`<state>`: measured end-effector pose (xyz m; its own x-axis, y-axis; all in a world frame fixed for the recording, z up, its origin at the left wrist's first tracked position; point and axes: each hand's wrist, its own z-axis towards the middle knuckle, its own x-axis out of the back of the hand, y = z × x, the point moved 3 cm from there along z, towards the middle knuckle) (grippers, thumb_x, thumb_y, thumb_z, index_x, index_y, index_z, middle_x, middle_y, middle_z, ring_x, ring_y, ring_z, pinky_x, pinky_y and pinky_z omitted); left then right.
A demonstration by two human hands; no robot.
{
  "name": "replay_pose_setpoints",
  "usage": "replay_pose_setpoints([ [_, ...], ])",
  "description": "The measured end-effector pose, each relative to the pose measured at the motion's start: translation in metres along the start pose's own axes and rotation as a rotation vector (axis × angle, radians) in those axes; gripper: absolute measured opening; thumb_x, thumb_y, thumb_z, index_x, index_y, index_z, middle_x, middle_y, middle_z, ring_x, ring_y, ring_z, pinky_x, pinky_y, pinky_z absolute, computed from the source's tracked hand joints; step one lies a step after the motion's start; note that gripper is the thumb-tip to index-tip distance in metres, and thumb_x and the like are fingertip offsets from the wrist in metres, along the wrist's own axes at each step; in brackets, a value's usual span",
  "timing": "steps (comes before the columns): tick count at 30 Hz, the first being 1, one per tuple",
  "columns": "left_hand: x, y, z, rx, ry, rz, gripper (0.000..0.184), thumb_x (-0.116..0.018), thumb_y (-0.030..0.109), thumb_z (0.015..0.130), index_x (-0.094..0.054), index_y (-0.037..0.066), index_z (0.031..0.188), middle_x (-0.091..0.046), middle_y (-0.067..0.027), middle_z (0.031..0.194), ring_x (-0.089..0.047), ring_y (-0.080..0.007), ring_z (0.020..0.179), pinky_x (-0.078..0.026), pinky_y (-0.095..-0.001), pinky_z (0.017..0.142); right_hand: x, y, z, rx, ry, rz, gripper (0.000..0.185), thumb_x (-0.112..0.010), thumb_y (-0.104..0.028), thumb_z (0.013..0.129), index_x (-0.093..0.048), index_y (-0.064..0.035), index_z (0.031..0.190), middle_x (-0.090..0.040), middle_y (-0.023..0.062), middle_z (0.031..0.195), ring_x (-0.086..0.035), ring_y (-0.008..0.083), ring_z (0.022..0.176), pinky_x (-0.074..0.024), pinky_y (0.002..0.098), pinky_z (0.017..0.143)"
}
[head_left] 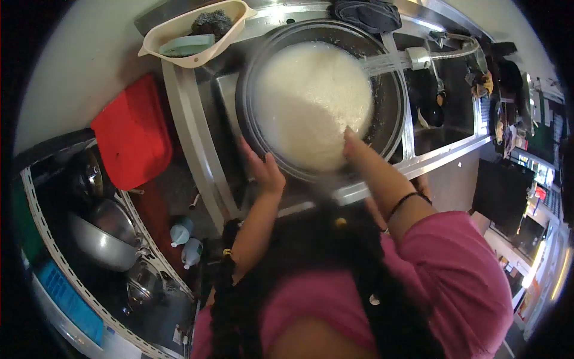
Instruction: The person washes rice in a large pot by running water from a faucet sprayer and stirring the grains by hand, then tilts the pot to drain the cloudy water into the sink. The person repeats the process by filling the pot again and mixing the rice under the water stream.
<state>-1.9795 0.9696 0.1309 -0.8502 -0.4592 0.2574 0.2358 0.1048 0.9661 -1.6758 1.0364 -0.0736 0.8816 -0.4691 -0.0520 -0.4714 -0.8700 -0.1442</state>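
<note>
A large dark round pot (390, 128) sits in the sink, holding cloudy white water (311, 90) with pale grains that look like rice. Water streams into it from the faucet (420, 58) at its right side. My right hand (354, 145) reaches over the near rim, its fingertips dipping into the milky water. Those fingers are partly hidden, so their grip does not show. Against the pot's outer wall, at the near left, rests my left hand (263, 172), fingers stretched out and thumb apart.
A cream tray (206, 58) with a green sponge and a dark scourer stands at the back left. Left of the sink is a red plastic board or lid (133, 134). Metal bowls (101, 242) fill a lower-left shelf. Another sink basin (445, 134) lies to the right.
</note>
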Motion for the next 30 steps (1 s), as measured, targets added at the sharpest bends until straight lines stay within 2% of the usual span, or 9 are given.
replay_pose_setpoints([
  [7,0.003,-0.005,0.001,-0.019,-0.022,0.068,0.073,-0.043,0.024,0.093,-0.013,-0.007,0.152,-0.019,-0.0258,0.157,-0.018,-0.0370,0.146,-0.010,-0.0418,0.119,-0.110,-0.032,-0.073,0.373,-0.301,0.533,0.071,-0.027,-0.058,0.096,-0.047,-0.0068,0.141,-0.049,0.0167,0.142,-0.046,0.0399,0.130,-0.0328,0.0638,0.107],
  [11,0.005,-0.004,0.003,-0.089,-0.029,0.096,0.072,-0.042,0.026,0.095,-0.013,-0.007,0.152,-0.019,-0.0260,0.157,-0.018,-0.0378,0.146,-0.010,-0.0411,0.119,-0.120,-0.089,-0.061,0.496,-0.293,0.577,0.071,-0.026,-0.058,0.096,-0.048,-0.0070,0.140,-0.051,0.0163,0.141,-0.047,0.0396,0.129,-0.0342,0.0622,0.107],
  [14,0.003,-0.004,0.001,-0.076,-0.015,0.087,0.072,-0.042,0.029,0.095,-0.013,-0.007,0.152,-0.020,-0.0259,0.156,-0.020,-0.0377,0.146,-0.011,-0.0410,0.119,-0.128,-0.139,-0.015,0.608,-0.243,0.424,0.071,-0.035,-0.058,0.094,-0.050,-0.0042,0.138,-0.054,0.0204,0.136,-0.050,0.0376,0.127,-0.0400,0.0542,0.106],
  [16,0.003,-0.005,0.000,-0.068,-0.009,0.079,0.073,-0.042,0.030,0.095,-0.014,-0.007,0.152,-0.021,-0.0258,0.156,-0.021,-0.0373,0.145,-0.012,-0.0413,0.119,-0.132,-0.159,-0.009,0.922,0.100,-0.626,0.080,-0.053,-0.063,0.086,-0.049,-0.0021,0.138,-0.053,0.0265,0.135,-0.053,0.0361,0.125,-0.0437,0.0479,0.104],
  [18,0.000,-0.002,0.001,-0.063,-0.011,0.066,0.073,-0.042,0.031,0.095,-0.014,-0.007,0.152,-0.021,-0.0257,0.156,-0.022,-0.0369,0.145,-0.012,-0.0415,0.118,-0.185,-0.134,-0.132,0.858,0.319,-1.245,0.095,-0.069,-0.065,0.073,-0.049,0.0010,0.138,-0.053,0.0311,0.131,-0.054,0.0376,0.122,-0.0466,0.0426,0.100],
  [21,-0.002,-0.001,0.002,-0.028,-0.006,0.037,0.074,-0.043,0.033,0.095,-0.014,-0.006,0.152,-0.022,-0.0253,0.155,-0.023,-0.0356,0.144,-0.013,-0.0415,0.118,-0.207,-0.096,-0.151,0.971,0.432,-1.538,0.093,-0.072,-0.066,0.069,-0.055,0.0013,0.132,-0.041,0.0329,0.142,-0.044,0.0422,0.131,-0.0411,0.0490,0.103],
  [23,-0.002,-0.001,0.000,-0.058,-0.004,-0.002,0.076,-0.044,0.034,0.095,-0.014,-0.005,0.152,-0.022,-0.0244,0.155,-0.023,-0.0342,0.144,-0.014,-0.0414,0.118,-0.211,-0.065,-0.164,1.081,0.353,-1.871,0.094,-0.077,-0.060,0.065,-0.050,-0.0142,0.142,-0.038,0.0262,0.146,-0.039,0.0477,0.132,-0.0399,0.0585,0.103],
  [26,-0.003,0.002,0.000,0.010,-0.011,-0.005,0.075,-0.043,0.033,0.095,-0.013,-0.004,0.153,-0.020,-0.0240,0.156,-0.022,-0.0338,0.144,-0.014,-0.0413,0.118,-0.191,-0.015,-0.181,1.212,0.160,-1.981,0.084,-0.077,-0.055,0.065,-0.054,-0.0212,0.139,-0.030,0.0215,0.152,-0.032,0.0503,0.135,-0.0375,0.0639,0.103],
  [30,-0.001,-0.001,0.000,0.014,-0.033,0.017,0.075,-0.043,0.032,0.095,-0.013,-0.004,0.153,-0.019,-0.0239,0.157,-0.021,-0.0337,0.145,-0.013,-0.0415,0.118,-0.134,0.010,-0.167,1.321,0.106,-2.125,0.077,-0.076,-0.049,0.067,-0.056,-0.0204,0.135,-0.039,0.0179,0.149,-0.039,0.0435,0.134,-0.0415,0.0560,0.103],
])
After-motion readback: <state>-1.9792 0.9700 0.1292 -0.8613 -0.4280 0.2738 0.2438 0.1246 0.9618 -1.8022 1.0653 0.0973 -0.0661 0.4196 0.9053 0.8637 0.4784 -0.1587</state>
